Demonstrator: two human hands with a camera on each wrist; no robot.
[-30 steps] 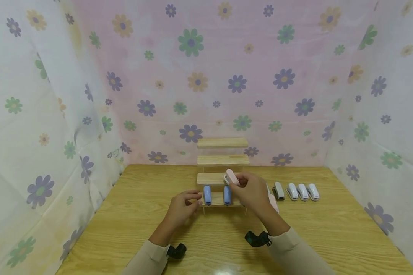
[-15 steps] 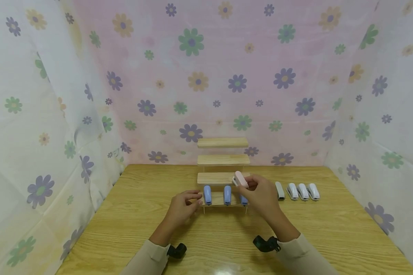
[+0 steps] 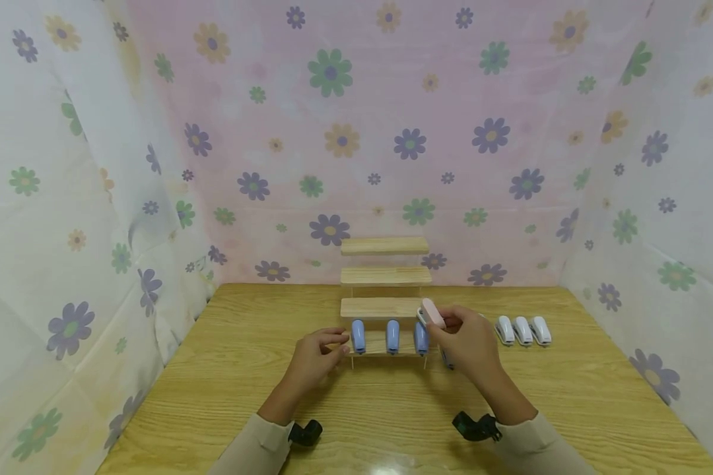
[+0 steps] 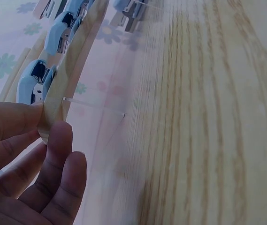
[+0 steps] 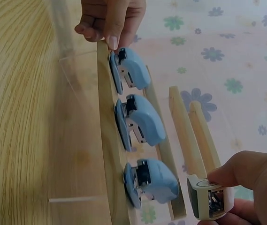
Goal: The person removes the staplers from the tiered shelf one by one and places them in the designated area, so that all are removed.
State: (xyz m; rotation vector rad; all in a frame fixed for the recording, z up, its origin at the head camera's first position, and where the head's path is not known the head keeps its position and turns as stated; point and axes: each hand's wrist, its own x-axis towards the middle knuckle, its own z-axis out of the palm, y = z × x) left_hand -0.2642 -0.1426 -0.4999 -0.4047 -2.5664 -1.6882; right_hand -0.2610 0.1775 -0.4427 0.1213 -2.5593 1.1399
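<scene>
In the head view a four-step wooden display stand (image 3: 365,307) stands mid-table. Three blue staplers, the left (image 3: 358,336), the middle (image 3: 393,336) and the right (image 3: 420,338), are spaced along its lowest shelf (image 3: 375,343). My left hand (image 3: 311,359) pinches the left end of that shelf, thumb and fingers on either side of the board (image 4: 53,105). My right hand (image 3: 466,340) holds a pale pink stapler (image 3: 432,311) between thumb and fingers, tilted. It overlaps the right end of the second shelf, just behind the right blue stapler.
Three white staplers (image 3: 523,331) stand in a row on the table at the right. A bluish stapler (image 3: 447,358) shows partly beneath my right hand, which hides other things there. Flowered cloth (image 3: 386,132) hangs behind and along both sides of the table.
My right hand has moved right and slightly down with the pink stapler, from the second shelf's middle to its right end. The right blue stapler has come into view. My left hand stays put.
</scene>
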